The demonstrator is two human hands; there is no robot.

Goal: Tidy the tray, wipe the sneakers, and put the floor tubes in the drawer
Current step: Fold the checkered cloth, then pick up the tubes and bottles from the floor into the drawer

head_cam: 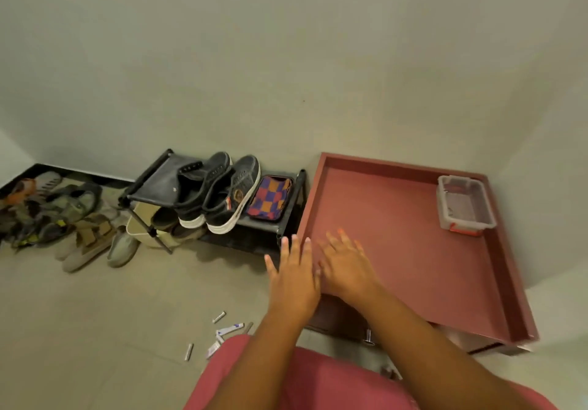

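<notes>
With your left hand [294, 277] and right hand [345, 266] flat and empty over the tray's [509, 285] near-left corner, pinch those light, stiff, roll-prone tubes [219, 333] on the floor mid-body.

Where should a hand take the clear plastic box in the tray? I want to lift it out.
Grip the clear plastic box across its two long side walls from above: it sits upright and open-topped in the tray's far right corner, walls close behind and right.

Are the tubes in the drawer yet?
No. Several tubes lie scattered on the floor near the person's knee; both hands are open, holding nothing.
</notes>
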